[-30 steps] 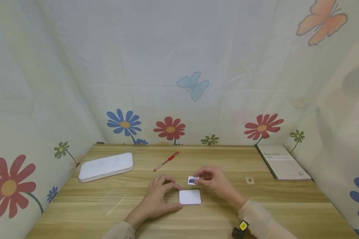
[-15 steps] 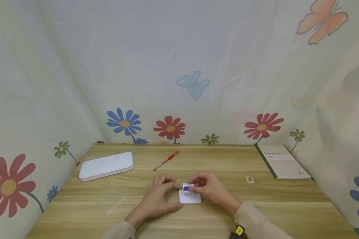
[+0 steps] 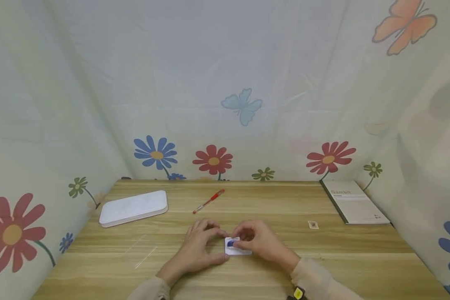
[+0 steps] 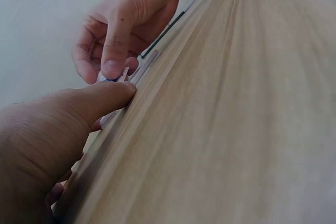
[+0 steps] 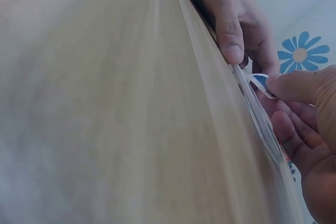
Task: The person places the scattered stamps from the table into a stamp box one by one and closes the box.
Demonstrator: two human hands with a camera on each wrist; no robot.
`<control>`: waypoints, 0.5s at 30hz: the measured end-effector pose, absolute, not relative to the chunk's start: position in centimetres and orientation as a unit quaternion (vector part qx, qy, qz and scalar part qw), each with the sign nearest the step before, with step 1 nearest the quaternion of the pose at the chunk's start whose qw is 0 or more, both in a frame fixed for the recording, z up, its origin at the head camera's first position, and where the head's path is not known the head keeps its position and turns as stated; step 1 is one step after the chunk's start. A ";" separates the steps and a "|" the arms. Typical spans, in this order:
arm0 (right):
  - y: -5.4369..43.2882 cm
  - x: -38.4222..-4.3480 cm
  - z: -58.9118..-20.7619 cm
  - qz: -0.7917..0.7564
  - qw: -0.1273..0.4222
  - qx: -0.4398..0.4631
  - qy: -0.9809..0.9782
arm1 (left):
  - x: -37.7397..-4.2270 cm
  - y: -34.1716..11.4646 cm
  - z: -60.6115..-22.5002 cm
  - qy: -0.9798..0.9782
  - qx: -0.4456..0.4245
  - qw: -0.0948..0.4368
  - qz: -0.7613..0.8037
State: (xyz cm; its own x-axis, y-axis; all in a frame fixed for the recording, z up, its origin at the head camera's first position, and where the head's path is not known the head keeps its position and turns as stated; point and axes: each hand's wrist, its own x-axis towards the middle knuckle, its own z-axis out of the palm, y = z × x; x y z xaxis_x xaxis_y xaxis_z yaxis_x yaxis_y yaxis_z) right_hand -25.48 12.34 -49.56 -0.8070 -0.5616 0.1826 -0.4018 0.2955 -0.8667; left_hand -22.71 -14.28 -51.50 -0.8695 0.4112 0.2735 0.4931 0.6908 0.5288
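Note:
A thin white card-like slab [image 3: 243, 251] with rounded corners lies on the table. Its left side is held by my left hand [image 3: 197, 248], thumb at the near corner and forefinger at the far one. Between right thumb and forefinger I pinch a small blue-and-white stamp [image 3: 230, 243], over the slab's left half. My right hand [image 3: 260, 241] hides part of the slab. In the right wrist view the stamp [image 5: 261, 84] is tilted, with its lower edge close to the slab [image 5: 257, 114]; whether they touch I cannot tell. Another small stamp [image 3: 313, 225] lies farther right.
A white oblong case [image 3: 133, 209] stands back left, with a red pen [image 3: 208, 201] to its right. A clear plastic sheet [image 3: 140, 252] lies left of my left hand. A notebook [image 3: 356, 202] sits back right. Flowered cloth [image 3: 225, 137] hangs behind the wooden table [image 3: 341, 271].
My right hand has brought the stamp leftward and toward me, from beyond the white slab to over its left half. The left hand has stayed in place on the slab.

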 end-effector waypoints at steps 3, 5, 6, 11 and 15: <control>12.2 -25.4 -49.5 -0.493 0.065 -0.311 0.810 | -22.7 -14.3 -51.4 -0.918 -0.243 0.063 -0.307; 12.1 -25.3 -49.5 -0.477 0.054 -0.318 0.817 | -22.7 -14.2 -51.4 -0.918 -0.242 0.060 -0.308; 12.1 -25.3 -49.5 -0.470 0.049 -0.321 0.821 | -22.7 -14.2 -51.4 -0.918 -0.241 0.060 -0.308; 12.0 -25.3 -49.7 -0.432 0.021 -0.338 0.836 | -22.7 -14.2 -51.3 -0.918 -0.244 0.063 -0.307; 12.1 -25.3 -49.8 -0.417 0.007 -0.349 0.839 | -22.7 -14.2 -51.3 -0.917 -0.245 0.062 -0.307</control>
State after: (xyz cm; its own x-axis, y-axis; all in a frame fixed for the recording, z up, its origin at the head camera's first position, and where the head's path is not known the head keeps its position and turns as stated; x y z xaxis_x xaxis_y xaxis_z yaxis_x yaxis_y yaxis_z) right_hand -25.25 12.08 -49.76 -0.7569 -0.5909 0.2793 -0.5797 0.4096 -0.7044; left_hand -22.66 -14.22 -51.30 -0.8725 0.4109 0.2644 0.4872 0.6912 0.5337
